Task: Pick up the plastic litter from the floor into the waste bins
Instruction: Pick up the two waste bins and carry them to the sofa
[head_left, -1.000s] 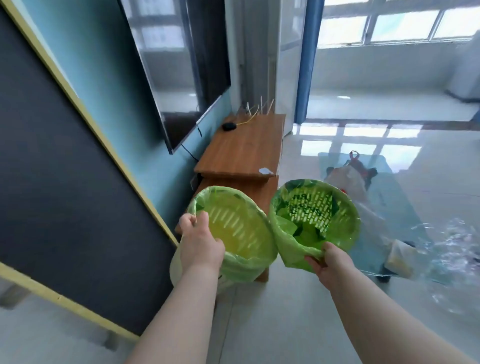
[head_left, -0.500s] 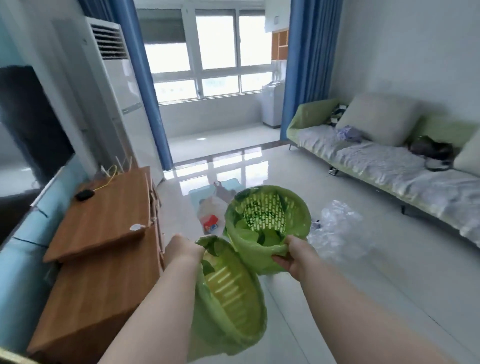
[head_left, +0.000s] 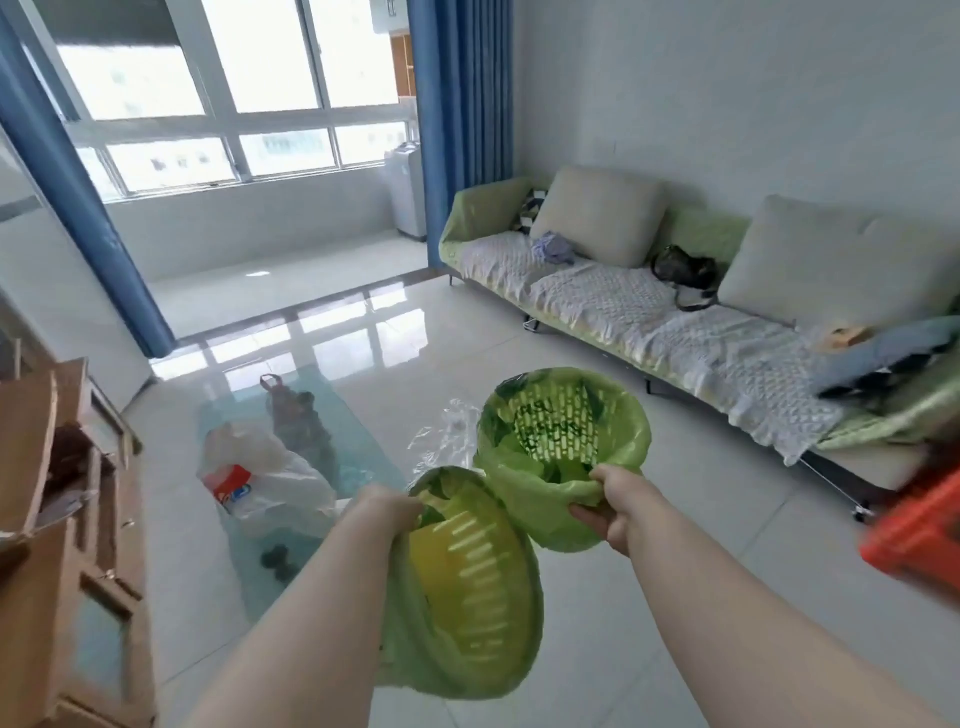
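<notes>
I carry two slotted waste bins lined with green bags, both tipped so their openings face me. My left hand (head_left: 387, 506) grips the rim of the yellow-green bin (head_left: 467, 597), held low and close. My right hand (head_left: 615, 504) grips the bag-covered rim of the green bin (head_left: 561, 441), held higher and farther out. Clear crumpled plastic litter (head_left: 441, 436) lies on the tiled floor just behind the bins, partly hidden by them.
A low glass table (head_left: 358, 457) stands left of centre with a white plastic bag (head_left: 270, 483) and a dark bag on it. A wooden cabinet (head_left: 62, 519) runs along the left. A long sofa (head_left: 675, 312) lines the right wall. An orange object (head_left: 919, 530) blurs at the right edge.
My view has swung right, from the television wall and cabinet to the open room and sofa. Both bins came along in my hands, the left one now lower.
</notes>
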